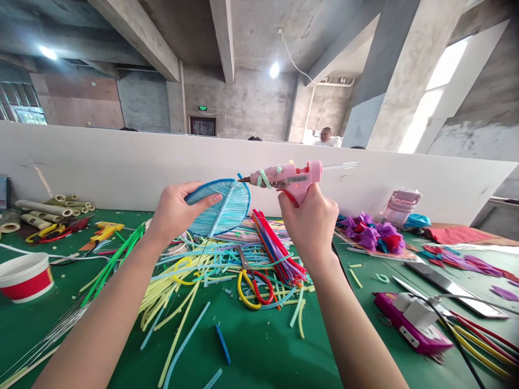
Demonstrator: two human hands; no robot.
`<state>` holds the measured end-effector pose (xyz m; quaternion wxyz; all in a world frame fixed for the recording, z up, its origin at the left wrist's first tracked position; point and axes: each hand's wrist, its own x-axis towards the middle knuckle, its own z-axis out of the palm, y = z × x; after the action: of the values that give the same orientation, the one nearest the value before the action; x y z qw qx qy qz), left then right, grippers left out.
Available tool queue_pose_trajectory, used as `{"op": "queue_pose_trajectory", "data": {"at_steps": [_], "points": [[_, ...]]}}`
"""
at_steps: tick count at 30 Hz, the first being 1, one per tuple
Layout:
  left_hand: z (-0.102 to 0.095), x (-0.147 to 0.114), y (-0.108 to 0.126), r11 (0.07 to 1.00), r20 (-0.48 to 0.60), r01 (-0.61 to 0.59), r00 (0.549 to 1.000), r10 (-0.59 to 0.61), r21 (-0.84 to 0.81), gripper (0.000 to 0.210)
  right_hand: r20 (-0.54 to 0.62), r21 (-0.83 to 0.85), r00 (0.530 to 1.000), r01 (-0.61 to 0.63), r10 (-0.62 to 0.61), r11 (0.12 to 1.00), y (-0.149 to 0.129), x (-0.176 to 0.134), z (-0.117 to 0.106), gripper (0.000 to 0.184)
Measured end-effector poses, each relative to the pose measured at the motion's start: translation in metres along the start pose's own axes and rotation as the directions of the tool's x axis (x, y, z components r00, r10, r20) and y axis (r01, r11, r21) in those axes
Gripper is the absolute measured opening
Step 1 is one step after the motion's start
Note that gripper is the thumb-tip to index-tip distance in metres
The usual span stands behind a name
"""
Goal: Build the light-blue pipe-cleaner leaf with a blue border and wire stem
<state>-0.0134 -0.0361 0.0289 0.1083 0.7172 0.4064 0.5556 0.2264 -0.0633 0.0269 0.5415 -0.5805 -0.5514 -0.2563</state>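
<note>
Between thumb and fingers, my left hand (178, 208) grips a light blue leaf shape (223, 208) with a darker blue rim and a pale central rib. My right hand (310, 221) is wrapped around the handle of a pink hot glue gun (302, 181), a clear glue stick poking out behind. The gun's dark nozzle is at the leaf's upper edge, close to a small blue tip; I cannot tell whether it touches. Below lie scissors (255, 286) with red and yellow handles and a bundle of red and purple pipe cleaners (279, 254).
Yellow and blue strips (178, 302) litter the green table (259, 351). At left are a paper cup (26, 278), a yellow glue gun (106, 231) and bamboo pieces (60, 208). A purple power strip (413, 324), phone (454, 289) and purple petals (377, 232) lie right. A white partition (121, 167) stands behind.
</note>
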Motion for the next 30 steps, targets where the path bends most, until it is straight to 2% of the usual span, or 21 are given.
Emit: {"op": "queue_pose_trajectory", "data": {"at_steps": [7,13,22,30], "points": [[-0.0004,0.0003,-0.0011,1.000,-0.003,0.001,1.000,-0.001,-0.018,0.042,-0.012,-0.016,1.000,0.002,-0.002,1.000,0.0000,-0.0002,-0.0003,0.020],[0.0002,0.0004,-0.0015,1.000,-0.010,0.009,1.000,-0.009,-0.015,0.043,0.004,-0.066,1.000,0.012,-0.012,0.998,-0.0011,-0.0011,-0.0002,0.038],[-0.0007,0.0009,-0.0040,1.000,-0.014,0.023,1.000,-0.024,-0.020,0.041,0.043,-0.095,0.999,0.006,-0.001,0.995,0.0006,-0.0012,-0.0009,0.050],[-0.0011,0.0014,-0.0042,1.000,-0.024,0.022,0.999,-0.022,-0.012,0.040,0.062,-0.090,0.998,-0.002,0.008,0.996,0.0008,-0.0008,-0.0005,0.054]]}}
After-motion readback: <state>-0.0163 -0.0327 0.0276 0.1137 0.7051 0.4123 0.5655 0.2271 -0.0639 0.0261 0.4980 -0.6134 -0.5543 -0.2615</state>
